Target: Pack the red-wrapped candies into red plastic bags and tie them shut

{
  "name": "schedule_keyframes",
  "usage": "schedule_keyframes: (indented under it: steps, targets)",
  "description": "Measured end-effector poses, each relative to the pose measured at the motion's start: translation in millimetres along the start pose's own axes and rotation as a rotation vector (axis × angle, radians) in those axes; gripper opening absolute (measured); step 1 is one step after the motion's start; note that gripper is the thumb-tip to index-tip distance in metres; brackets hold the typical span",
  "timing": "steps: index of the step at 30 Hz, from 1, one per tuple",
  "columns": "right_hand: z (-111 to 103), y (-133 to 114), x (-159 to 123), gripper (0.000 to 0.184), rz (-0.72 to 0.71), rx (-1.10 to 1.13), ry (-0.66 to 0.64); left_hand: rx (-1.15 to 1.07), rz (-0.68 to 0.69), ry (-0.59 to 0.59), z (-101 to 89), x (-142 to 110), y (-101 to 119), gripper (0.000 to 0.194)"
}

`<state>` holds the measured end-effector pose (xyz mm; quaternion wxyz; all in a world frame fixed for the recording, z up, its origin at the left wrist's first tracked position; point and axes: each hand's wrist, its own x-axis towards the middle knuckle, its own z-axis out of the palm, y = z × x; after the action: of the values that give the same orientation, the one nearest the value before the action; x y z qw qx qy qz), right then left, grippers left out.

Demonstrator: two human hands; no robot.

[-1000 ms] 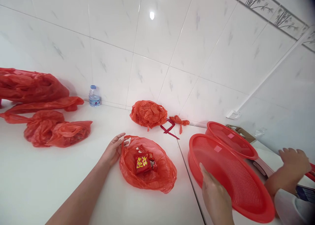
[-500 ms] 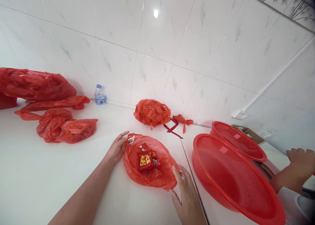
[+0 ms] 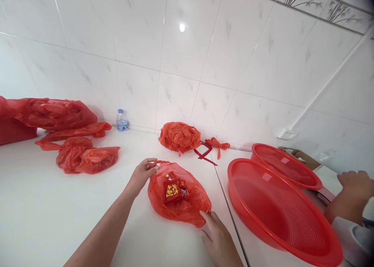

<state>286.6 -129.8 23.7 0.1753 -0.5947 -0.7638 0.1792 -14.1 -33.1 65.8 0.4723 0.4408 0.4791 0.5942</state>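
Head view: the left hand (image 3: 143, 176) pinches the rim of a crinkled red plastic bag (image 3: 194, 199) lying between both hands, the half-open right hand (image 3: 219, 236) touching its opposite edge. Gentle, even tension should best keep the flimsy film spread around its glossy packets (image 3: 172, 192).
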Motion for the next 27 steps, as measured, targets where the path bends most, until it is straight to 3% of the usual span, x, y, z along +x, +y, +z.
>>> schedule_keyframes:
  steps: [3, 6, 8, 11, 15, 20, 22, 25, 27]
  targets:
    - [-29, -13, 12, 0.052, -0.063, 0.112, 0.171, 0.005, 0.159, -0.004, 15.9, 7, 41, 0.041]
    - [-71, -24, 21, 0.055, -0.118, 0.234, 0.504, 0.003, 0.381, -0.008, 31.4, 9, 91, 0.033]
    - [-95, -30, 25, 0.053, -0.162, 0.282, 0.656, -0.007, 0.485, 0.001, 40.3, 6, 121, 0.031]
    - [-115, -35, 30, 0.05, -0.179, 0.281, 0.693, 0.016, 0.554, -0.023, 50.1, 2, 147, 0.029]
    - [-125, -38, 40, 0.047, -0.143, 0.262, 0.66, 0.041, 0.574, -0.026, 54.5, 5, 155, 0.027]
    - [-129, -39, 46, 0.038, -0.199, 0.319, 0.767, -0.028, 0.664, -0.018, 63.6, -4, 159, 0.029]
    - [-122, -36, 47, 0.032, -0.177, 0.366, 0.788, -0.026, 0.687, -0.135, 74.1, -15, 156, 0.031]
    - [-101, -24, 47, 0.028, -0.1, 0.444, 0.699, 0.19, 0.599, -0.465, 89.0, -27, 146, 0.031]
    - [-87, -17, 45, 0.029, -0.037, 0.478, 0.62, 0.234, 0.601, -0.437, 91.7, -25, 138, 0.03]
